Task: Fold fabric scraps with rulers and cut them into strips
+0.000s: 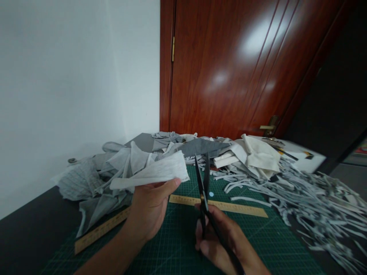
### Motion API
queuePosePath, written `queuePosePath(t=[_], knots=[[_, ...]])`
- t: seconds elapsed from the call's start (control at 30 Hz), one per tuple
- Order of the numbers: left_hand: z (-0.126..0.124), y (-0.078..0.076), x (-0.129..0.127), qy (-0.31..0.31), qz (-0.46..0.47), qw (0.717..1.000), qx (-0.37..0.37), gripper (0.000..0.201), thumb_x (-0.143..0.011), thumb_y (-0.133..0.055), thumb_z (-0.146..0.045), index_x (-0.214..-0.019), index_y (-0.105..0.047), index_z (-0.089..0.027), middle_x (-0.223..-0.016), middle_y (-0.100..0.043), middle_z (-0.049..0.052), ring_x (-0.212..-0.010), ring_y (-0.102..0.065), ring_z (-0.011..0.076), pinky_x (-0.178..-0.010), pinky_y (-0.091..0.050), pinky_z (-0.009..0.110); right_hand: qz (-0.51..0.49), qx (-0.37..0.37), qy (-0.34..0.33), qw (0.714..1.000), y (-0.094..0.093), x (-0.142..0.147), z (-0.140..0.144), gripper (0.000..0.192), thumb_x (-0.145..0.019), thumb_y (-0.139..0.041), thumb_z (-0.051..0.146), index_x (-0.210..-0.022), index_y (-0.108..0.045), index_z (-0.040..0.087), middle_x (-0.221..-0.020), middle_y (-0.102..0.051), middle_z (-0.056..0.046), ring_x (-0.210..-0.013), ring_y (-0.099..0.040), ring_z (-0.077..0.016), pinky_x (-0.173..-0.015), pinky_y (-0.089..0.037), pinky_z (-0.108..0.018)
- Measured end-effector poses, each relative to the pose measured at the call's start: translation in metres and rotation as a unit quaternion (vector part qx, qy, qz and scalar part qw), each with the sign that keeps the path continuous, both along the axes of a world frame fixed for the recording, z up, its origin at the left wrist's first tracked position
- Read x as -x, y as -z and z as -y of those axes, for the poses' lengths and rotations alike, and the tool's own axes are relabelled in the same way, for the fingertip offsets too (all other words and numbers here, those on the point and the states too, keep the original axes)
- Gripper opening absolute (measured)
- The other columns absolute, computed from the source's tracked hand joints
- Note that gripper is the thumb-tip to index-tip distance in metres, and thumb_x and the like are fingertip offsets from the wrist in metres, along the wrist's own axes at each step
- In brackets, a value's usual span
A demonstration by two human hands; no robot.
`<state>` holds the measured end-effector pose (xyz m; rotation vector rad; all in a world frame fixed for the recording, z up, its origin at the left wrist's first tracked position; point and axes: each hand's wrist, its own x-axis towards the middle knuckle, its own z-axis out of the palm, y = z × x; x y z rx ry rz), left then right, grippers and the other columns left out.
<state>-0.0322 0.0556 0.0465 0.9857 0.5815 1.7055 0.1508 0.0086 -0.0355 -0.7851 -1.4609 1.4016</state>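
A: Fabric piece [155, 172] is pinched in my left hand [149, 214], held up over the green cutting mat [177, 244], well off the worktop. Right hand [220, 240] is closed round the scissors [204, 191]; blades point up, slightly parted, just beside the cloth edge.

B: Risks?

A: I judge the left thumb sits close to the blade line; a slack edge could fold and cut crooked.

B: Room?

A: Rulers [220, 206] lie beneath; scrap heap [114, 168] left, cut strips [315, 206] right. Mat centre is open.
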Motion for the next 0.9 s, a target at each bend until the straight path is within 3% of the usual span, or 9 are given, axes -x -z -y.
queuePosePath(t=[0.1,0.2,0.3,0.37,0.47,0.57,0.7,0.9], knots=[[0.000,-0.002,0.000,-0.007,0.005,1.000,0.004,0.061,-0.066,-0.092,-0.016,-0.125,-0.075,-0.020,-0.121,-0.080,0.009,-0.130,-0.065,0.0368,-0.118,-0.045,0.053,0.002,-0.023,0.067,0.997,0.020,0.009,-0.010,0.063,-0.077,-0.081,0.065,-0.124,-0.071,0.025,-0.077,-0.061,0.000,-0.061,-0.055,-0.0172,-0.061,-0.047,-0.033],[0.000,-0.004,0.001,-0.022,-0.001,1.000,0.015,0.062,-0.065,-0.094,-0.019,-0.124,-0.076,-0.020,-0.117,-0.081,0.010,-0.127,-0.067,0.0386,-0.114,-0.048,0.054,0.007,-0.058,0.117,0.991,0.028,0.013,-0.015,0.066,-0.073,-0.076,0.070,-0.119,-0.074,0.023,-0.064,-0.054,0.004,-0.052,-0.049,-0.0158,-0.058,-0.046,-0.034],[0.000,-0.004,0.002,-0.031,-0.005,0.999,0.015,0.061,-0.063,-0.094,-0.020,-0.121,-0.076,-0.019,-0.112,-0.082,0.009,-0.124,-0.068,0.0377,-0.114,-0.049,0.053,0.057,-0.019,0.018,0.998,0.019,0.009,-0.010,0.054,-0.079,-0.080,0.047,-0.126,-0.070,0.023,-0.076,-0.060,0.001,-0.060,-0.056,-0.0166,-0.060,-0.046,-0.031],[0.000,-0.003,0.002,-0.039,-0.006,0.999,0.017,0.057,-0.063,-0.094,-0.019,-0.118,-0.077,-0.019,-0.105,-0.083,0.008,-0.120,-0.070,0.0367,-0.113,-0.049,0.052,0.067,-0.015,0.003,0.998,0.010,0.006,-0.004,0.050,-0.081,-0.081,0.037,-0.128,-0.069,0.024,-0.080,-0.061,0.001,-0.064,-0.056,-0.0162,-0.062,-0.046,-0.030],[0.000,-0.002,0.000,-0.050,-0.018,0.998,0.025,0.051,-0.064,-0.093,-0.020,-0.113,-0.079,-0.019,-0.096,-0.083,0.006,-0.115,-0.072,0.0350,-0.113,-0.049,0.050,0.066,-0.032,0.036,0.997,0.001,0.006,0.003,0.048,-0.080,-0.080,0.034,-0.126,-0.072,0.024,-0.079,-0.060,0.001,-0.064,-0.054,-0.0162,-0.063,-0.045,-0.030],[0.002,0.000,-0.002,-0.065,-0.024,0.998,0.012,0.053,-0.065,-0.093,-0.021,-0.116,-0.078,-0.021,-0.103,-0.083,0.005,-0.118,-0.071,0.0329,-0.117,-0.045,0.047,0.062,-0.039,0.064,0.995,-0.004,0.010,0.008,0.046,-0.078,-0.080,0.032,-0.122,-0.075,0.024,-0.079,-0.061,0.001,-0.067,-0.055,-0.0173,-0.063,-0.044,-0.030],[0.005,0.000,-0.004,-0.065,-0.033,0.997,0.024,0.056,-0.065,-0.094,-0.024,-0.118,-0.078,-0.022,-0.105,-0.083,0.004,-0.118,-0.071,0.0321,-0.119,-0.044,0.047,0.070,-0.045,0.055,0.995,-0.009,0.010,0.010,0.043,-0.076,-0.080,0.027,-0.119,-0.075,0.023,-0.080,-0.063,0.000,-0.069,-0.056,-0.0177,-0.063,-0.043,-0.030],[0.005,0.009,-0.003,-0.047,-0.055,0.997,0.029,0.036,-0.068,-0.094,-0.029,-0.101,-0.083,-0.020,-0.102,-0.082,0.006,-0.112,-0.072,0.0328,-0.117,-0.045,0.048,0.070,-0.043,0.043,0.996,-0.007,0.006,0.007,0.039,-0.081,-0.081,0.027,-0.119,-0.074,0.022,-0.085,-0.065,-0.002,-0.074,-0.060,-0.0193,-0.068,-0.047,-0.030]])
